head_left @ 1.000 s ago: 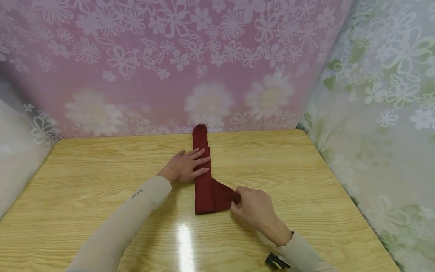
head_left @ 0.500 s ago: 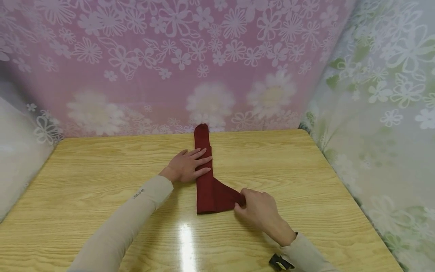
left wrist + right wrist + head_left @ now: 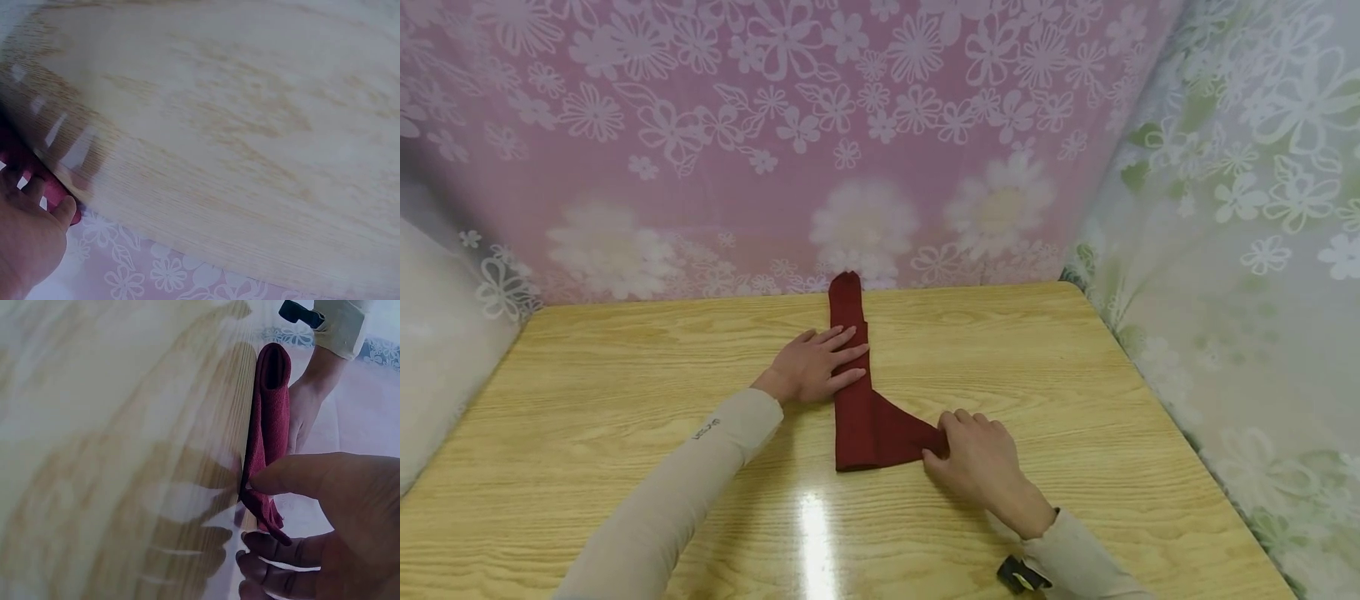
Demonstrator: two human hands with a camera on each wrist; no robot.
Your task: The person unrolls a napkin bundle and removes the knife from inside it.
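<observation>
A long strip of folded dark red cloth point(image 3: 853, 437) lies lengthwise on the wooden table, with a flap spread out to the right at its near end. My left hand point(image 3: 811, 367) rests flat across the middle of the strip, fingers spread. At the flap's outer corner, my right hand point(image 3: 981, 462) pinches the fabric between thumb and fingers. The right wrist view shows the rolled end of the cloth point(image 3: 275, 406) as a hollow loop, with the thumb point(image 3: 281, 475) against the flap. In the left wrist view, only a red edge point(image 3: 59, 195) appears under the fingers.
The wood-grain table point(image 3: 662, 350) ends at the back against a pink flowered sheet point(image 3: 737, 192), and the cloth's far tip reaches that back edge. A pale floral sheet point(image 3: 1240, 333) hangs along the right. A black strap point(image 3: 1022, 575) hangs by the right cuff.
My right hand has moved slightly to the right, drawing the flap's corner outward so that the flap is wider. The left hand has stayed on the strip.
</observation>
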